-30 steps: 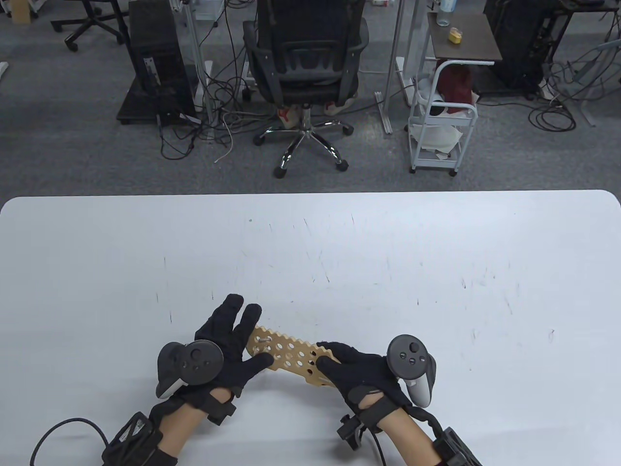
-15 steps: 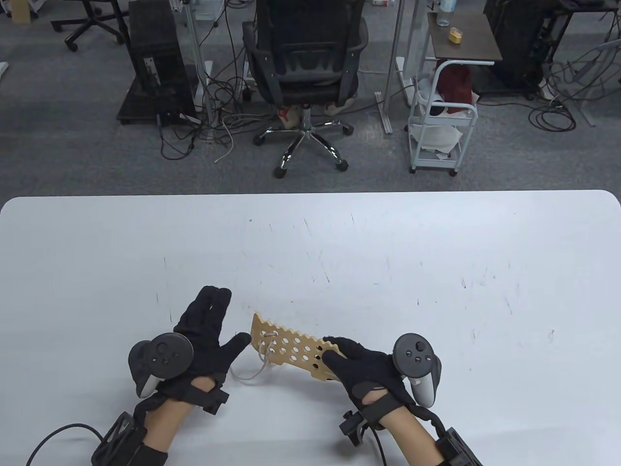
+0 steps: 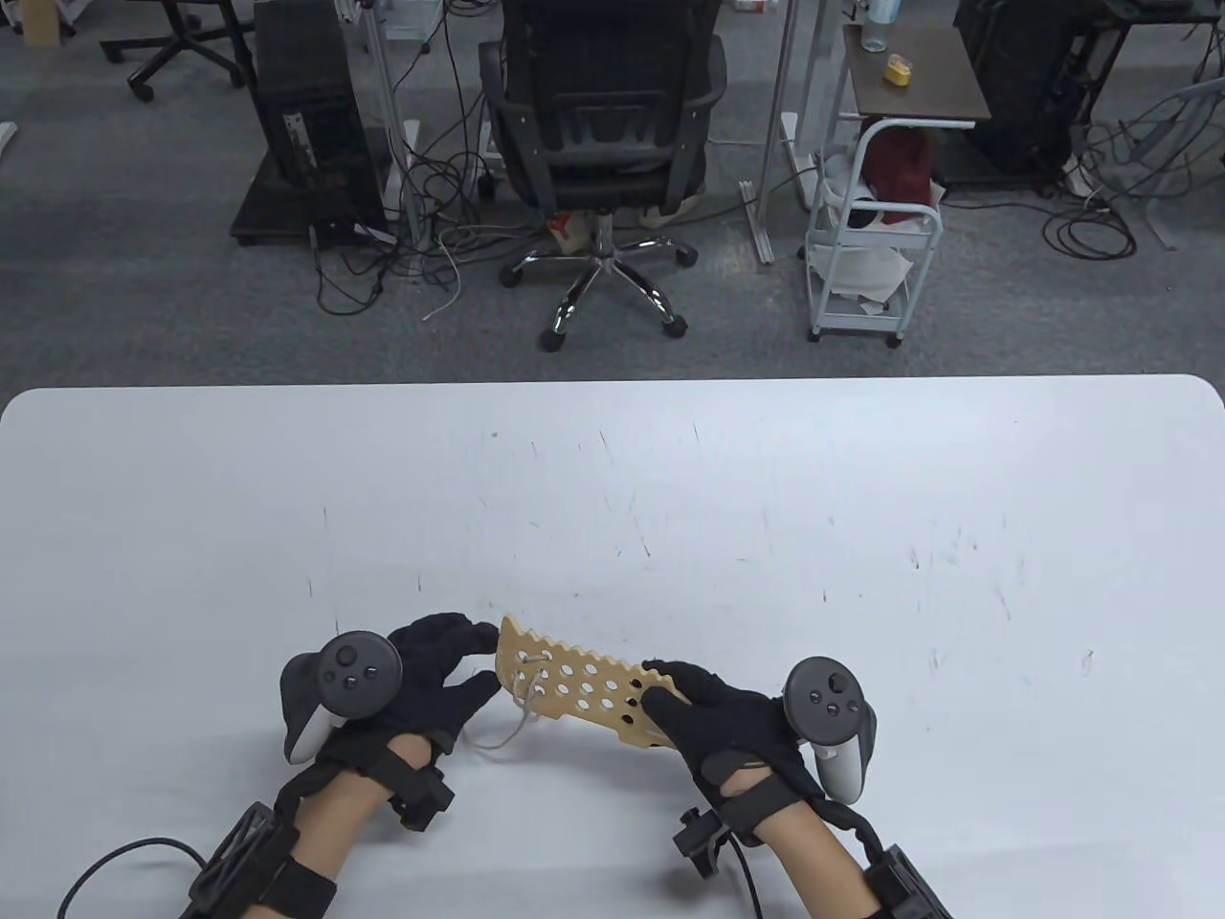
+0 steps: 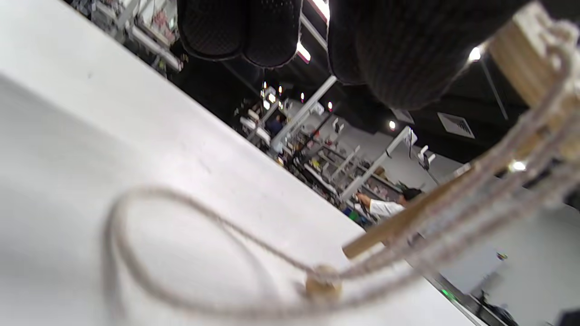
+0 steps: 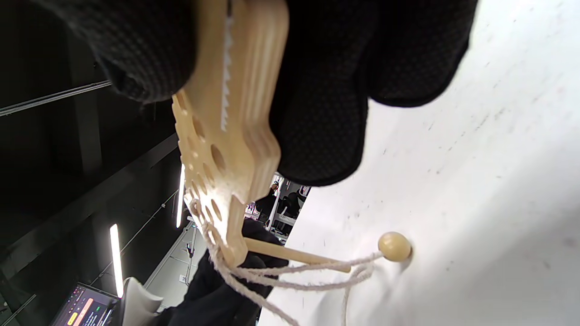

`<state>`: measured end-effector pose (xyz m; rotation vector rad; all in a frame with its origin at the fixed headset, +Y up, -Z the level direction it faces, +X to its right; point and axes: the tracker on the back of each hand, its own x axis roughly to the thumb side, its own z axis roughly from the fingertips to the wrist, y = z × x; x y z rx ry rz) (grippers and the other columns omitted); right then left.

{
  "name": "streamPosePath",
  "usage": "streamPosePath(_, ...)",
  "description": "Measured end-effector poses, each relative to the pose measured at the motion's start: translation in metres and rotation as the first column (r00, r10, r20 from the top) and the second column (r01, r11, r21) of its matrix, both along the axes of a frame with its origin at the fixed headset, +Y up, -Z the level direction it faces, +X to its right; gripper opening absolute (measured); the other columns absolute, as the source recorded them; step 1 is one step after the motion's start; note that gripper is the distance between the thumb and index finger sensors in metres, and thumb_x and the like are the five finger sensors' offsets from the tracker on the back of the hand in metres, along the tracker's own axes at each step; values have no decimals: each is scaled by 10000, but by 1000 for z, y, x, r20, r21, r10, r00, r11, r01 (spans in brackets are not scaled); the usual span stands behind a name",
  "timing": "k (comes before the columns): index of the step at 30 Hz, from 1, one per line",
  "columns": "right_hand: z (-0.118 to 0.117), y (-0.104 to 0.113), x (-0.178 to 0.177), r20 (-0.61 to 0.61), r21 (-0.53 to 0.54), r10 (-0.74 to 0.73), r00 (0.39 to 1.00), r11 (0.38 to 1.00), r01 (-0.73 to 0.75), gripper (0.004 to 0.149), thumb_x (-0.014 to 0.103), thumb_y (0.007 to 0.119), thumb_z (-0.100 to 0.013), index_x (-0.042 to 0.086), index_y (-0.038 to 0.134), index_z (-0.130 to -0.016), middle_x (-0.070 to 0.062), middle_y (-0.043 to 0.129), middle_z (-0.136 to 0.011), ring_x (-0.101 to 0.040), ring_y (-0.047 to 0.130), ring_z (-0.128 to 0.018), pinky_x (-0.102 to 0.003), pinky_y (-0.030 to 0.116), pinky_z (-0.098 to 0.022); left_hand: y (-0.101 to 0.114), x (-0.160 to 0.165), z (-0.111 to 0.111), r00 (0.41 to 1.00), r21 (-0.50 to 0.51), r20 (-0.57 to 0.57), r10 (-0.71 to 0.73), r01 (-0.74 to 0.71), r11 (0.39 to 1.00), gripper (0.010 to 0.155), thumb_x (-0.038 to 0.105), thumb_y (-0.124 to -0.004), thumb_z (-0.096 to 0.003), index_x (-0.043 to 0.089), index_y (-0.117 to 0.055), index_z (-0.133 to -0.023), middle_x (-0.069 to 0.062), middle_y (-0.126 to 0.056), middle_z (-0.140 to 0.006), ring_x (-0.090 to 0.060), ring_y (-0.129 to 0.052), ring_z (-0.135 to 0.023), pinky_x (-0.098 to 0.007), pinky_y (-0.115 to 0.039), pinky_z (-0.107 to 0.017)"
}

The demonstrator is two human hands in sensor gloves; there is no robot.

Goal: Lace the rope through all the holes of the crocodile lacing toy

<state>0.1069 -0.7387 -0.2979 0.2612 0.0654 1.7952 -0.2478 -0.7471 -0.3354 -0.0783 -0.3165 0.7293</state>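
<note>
Crocodile lacing toy (image 3: 579, 691): a flat wooden board with rows of holes and a toothed upper edge, lying low centre of the table view, raised off the bench (image 3: 612, 498) and slanting from upper left to lower right.
Rope (image 3: 507, 732): pale cord passed through a few holes at the board's left end, its slack looping onto the bench just below; a wooden needle (image 5: 297, 256) and a round bead (image 5: 394, 246) hung at its end in the right wrist view.
Right hand (image 3: 732, 732): its grip was curled round the board's right end, thumb on top, fingers underneath.
Left hand (image 3: 435, 675): at the board's left end, fingers bent; the thumb seemed to touch the edge. Whether that grip pinched the rope or the needle, I cannot tell.
Handling: the board looked stiff and light, probably smooth, best held by its ends or edges, clear of the holes. The rope looked limp and likely to tangle; the rigid needle seemed the better place to take hold.
Progress: most holes appeared unthreaded.
Room: the work sat near the frame's bottom edge; wide bare bench lay above and to both sides for drawing slack.
</note>
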Motion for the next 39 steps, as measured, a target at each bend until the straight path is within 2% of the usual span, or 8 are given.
streamPosePath(12, 0, -1, -2, -22, 7, -13, 1000, 1000, 13, 457, 430, 831, -443, 193, 831, -833, -53, 1042, -649, -250, 1075, -503, -484, 816, -463, -15, 14, -2, 974, -187, 185, 134, -99, 977, 587, 488, -909, -379, 546, -748, -940, -17, -643, -1046, -325, -598, -1002, -598, -368, -790)
streamPosePath(20, 0, -2, -4, -32, 3, -24, 999, 1000, 24, 458, 428, 834, -440, 182, 836, -827, -55, 1050, -635, -249, 1081, -491, -481, 821, -458, -17, 19, -1, 938, -272, 237, 253, -186, 944, 518, 442, -915, -382, 541, -824, -882, 5, -650, -1047, -324, -595, -1008, -607, -350, -793)
streamPosePath(26, 1, -2, -5, -41, -19, -48, 998, 999, 48, 460, 427, 833, -441, 178, 835, -828, -56, 1047, -638, -249, 1081, -491, -482, 822, -456, -17, 21, 0, 918, -311, 228, 324, -247, 918, 455, 446, -917, -380, 507, -885, -830, 4, -680, -1032, -319, -627, -998, -609, -368, -791)
streamPosePath(39, 0, 1, 2, 11, -21, -43, 999, 999, 43, 461, 427, 833, -441, 180, 833, -830, -56, 1045, -642, -249, 1080, -496, -480, 820, -461, -9, 7, -4, 951, -222, 133, 278, -245, 944, 443, 438, -891, -390, 479, -891, -831, 9, -767, -965, -304, -712, -954, -604, -424, -783)
